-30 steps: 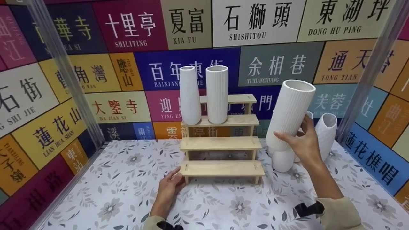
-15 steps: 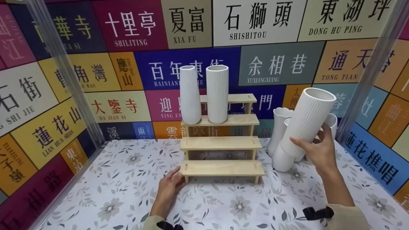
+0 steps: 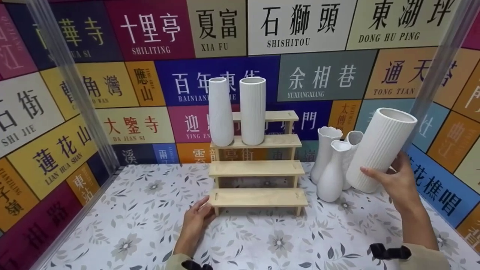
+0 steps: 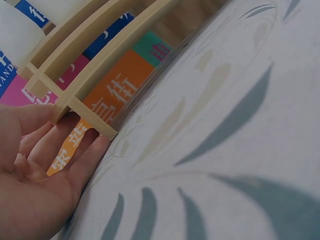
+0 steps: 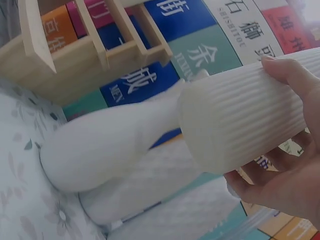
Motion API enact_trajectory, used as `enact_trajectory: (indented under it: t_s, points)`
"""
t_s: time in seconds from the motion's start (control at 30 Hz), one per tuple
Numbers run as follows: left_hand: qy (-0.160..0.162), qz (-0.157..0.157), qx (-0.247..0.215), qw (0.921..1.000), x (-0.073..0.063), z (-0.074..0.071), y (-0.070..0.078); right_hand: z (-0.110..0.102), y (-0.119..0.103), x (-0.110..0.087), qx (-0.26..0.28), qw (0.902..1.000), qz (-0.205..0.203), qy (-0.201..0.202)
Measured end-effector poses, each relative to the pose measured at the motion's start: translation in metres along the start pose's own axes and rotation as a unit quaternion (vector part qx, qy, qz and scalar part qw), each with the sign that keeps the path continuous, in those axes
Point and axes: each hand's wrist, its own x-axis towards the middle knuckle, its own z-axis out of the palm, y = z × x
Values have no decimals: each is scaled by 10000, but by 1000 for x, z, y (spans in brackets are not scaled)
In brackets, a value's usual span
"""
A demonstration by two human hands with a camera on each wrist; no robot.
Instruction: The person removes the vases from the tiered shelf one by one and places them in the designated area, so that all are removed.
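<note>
In the head view my right hand (image 3: 401, 183) grips a white ribbed cylinder vase (image 3: 382, 150), raised and leaning with its mouth to the right. The right wrist view shows the flat base of this ribbed vase (image 5: 225, 120) close to other vases, thumb on one side and fingers on the other. My left hand (image 3: 194, 225) holds the lower left corner of a wooden stepped display stand (image 3: 258, 197). In the left wrist view, fingertips meet the board end and leg of the stand (image 4: 92, 117). A smooth tapered vase (image 3: 221, 112) and another ribbed vase (image 3: 253, 112) stand on its third step up.
Right of the stand, a scalloped-rim vase (image 3: 324, 153), a bottle-shaped vase (image 3: 330, 178) and a textured vase (image 3: 354, 138) cluster on the floral tablecloth (image 3: 150, 225). Sign-patterned walls (image 3: 318, 30) enclose the back and sides, with clear corner strips (image 3: 75, 82).
My right hand has moved the ribbed vase rightward and slightly down, tilting it more and uncovering the scalloped and bottle-shaped vases. The left hand stays at the stand's corner.
</note>
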Motion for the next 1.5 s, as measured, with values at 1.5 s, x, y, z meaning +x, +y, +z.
enact_trajectory:
  t_s: [1.5]
  points:
    - [-75,39,87,9999,-1,0,2,29,90,6,-804,9910,1073,-16]
